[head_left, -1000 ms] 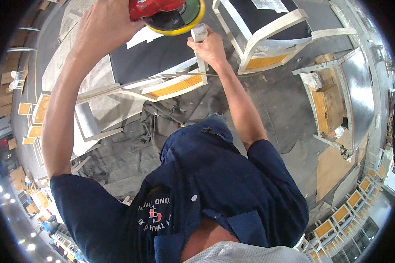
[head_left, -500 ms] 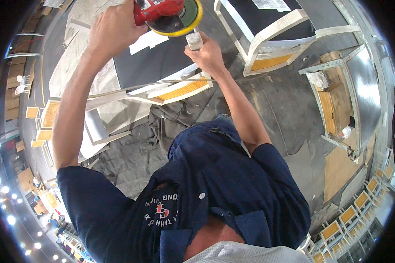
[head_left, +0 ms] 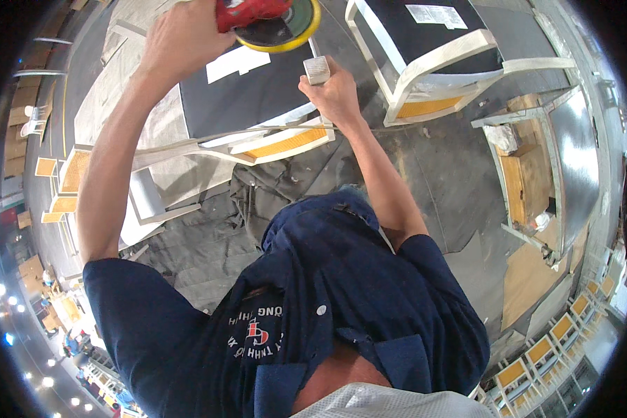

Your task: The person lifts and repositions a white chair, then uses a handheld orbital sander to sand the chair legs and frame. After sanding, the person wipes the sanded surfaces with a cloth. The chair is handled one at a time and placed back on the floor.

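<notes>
Above the grey floor, the left hand clamps its fingers around a red sander, the right hand around a pale chair leg.

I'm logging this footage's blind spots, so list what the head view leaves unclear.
Head view:
Red power tool: top cut off by the upper edge.
Yellow-rimmed disc: underside turned away.
Left hand: fingertips hidden by the tool or upper edge.
Wooden piece: shaft largely hidden by the right hand.

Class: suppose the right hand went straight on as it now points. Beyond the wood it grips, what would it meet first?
Probably the yellow-rimmed disc of the red power tool, though depth is unclear.
</notes>
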`<state>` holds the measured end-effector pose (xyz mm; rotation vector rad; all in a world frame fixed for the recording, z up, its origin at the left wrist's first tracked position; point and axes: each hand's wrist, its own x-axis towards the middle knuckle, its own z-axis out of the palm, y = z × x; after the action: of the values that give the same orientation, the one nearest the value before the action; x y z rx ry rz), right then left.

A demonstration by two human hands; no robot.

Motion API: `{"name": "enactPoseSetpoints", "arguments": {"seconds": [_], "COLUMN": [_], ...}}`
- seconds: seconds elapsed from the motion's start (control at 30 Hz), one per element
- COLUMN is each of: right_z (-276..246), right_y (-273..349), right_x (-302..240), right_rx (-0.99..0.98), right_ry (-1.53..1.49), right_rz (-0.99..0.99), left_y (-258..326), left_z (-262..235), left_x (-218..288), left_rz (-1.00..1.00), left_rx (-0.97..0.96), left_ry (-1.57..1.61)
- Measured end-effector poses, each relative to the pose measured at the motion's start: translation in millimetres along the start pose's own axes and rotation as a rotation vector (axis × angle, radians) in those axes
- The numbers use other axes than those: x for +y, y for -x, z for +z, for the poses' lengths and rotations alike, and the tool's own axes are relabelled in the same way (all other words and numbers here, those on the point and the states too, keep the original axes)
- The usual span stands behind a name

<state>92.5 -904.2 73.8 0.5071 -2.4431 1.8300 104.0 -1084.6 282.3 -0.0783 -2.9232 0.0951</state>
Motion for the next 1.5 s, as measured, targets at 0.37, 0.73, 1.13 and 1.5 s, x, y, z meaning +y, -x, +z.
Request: {"name": "enactPoseSetpoints", "arguments": {"seconds": [0.37,0.73,1.13,1.5], "right_z": [31.9,237.7,427.1,423.4], "right_y": [78.7,79.7,32.5,33.5], "right_x": [64.9,-105.6,-126.6,-131.5], "right_rx": [-0.451,-0.956,-0.848,-0.858], "right_ry": [0.395,0.011,-0.175,-0.16], "right_rz": [0.195,-0.32,-0.318,-0.182], "left_y": [133.5,367.9,327.4,292.4], "left_z": [-118.0,-122.3,-43.5,-24.4], "left_x": [-98.3,-326.1,-327.8,-361.3], "left_rz": [-0.716,-0.854,-0.64,-0.66], "left_rx": [-0.029,0.062,0.053,-0.044], "left_ry": [0.087,-0.244,0.081,-0.118]}}
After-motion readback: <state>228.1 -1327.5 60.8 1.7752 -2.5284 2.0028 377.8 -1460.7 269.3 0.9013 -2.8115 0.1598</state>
